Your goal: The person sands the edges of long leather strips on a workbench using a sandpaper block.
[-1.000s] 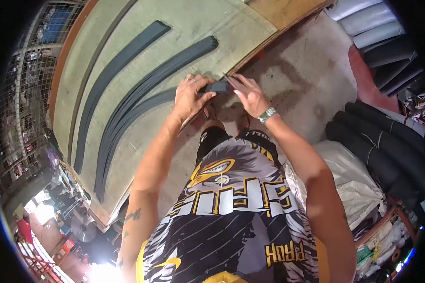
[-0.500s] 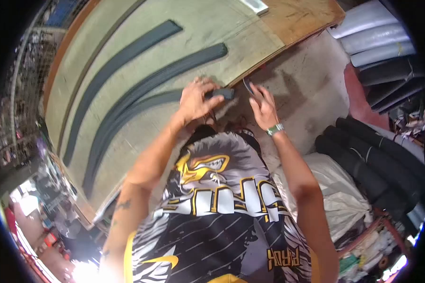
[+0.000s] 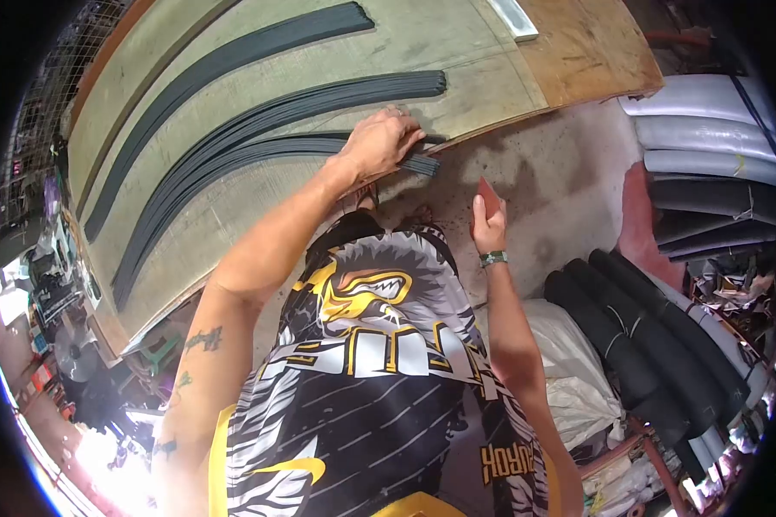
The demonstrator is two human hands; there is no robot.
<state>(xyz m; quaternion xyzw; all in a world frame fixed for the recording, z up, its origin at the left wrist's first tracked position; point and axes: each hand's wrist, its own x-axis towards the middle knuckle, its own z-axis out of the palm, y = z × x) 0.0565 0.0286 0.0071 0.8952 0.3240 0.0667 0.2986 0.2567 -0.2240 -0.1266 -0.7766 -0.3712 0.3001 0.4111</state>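
Observation:
My left hand (image 3: 379,142) is curled over the nearest bundle of thin dark grey strips (image 3: 297,148) at the table's near edge. The cut-looking ends of this bundle (image 3: 421,165) stick out past my fingers over the edge. My right hand (image 3: 490,227) is off the table, to the right, with its fingers closed around a flat, pointed reddish piece (image 3: 489,196); its exact kind cannot be made out. Just beyond my left hand lies a second bundle of dark grey strips (image 3: 353,91), and a further bundle (image 3: 267,39) sits farther back.
The strips lie on a greenish wooden table (image 3: 483,95), with a white bar (image 3: 513,19) at its far side. Silvery rolls (image 3: 707,129) and black rolls (image 3: 647,345) are stacked to the right. A whitish sack (image 3: 569,362) sits beside my right arm.
My right hand has moved away from the table edge and down, and the reddish face of its piece now shows. My left hand has shifted slightly up and right along the strips.

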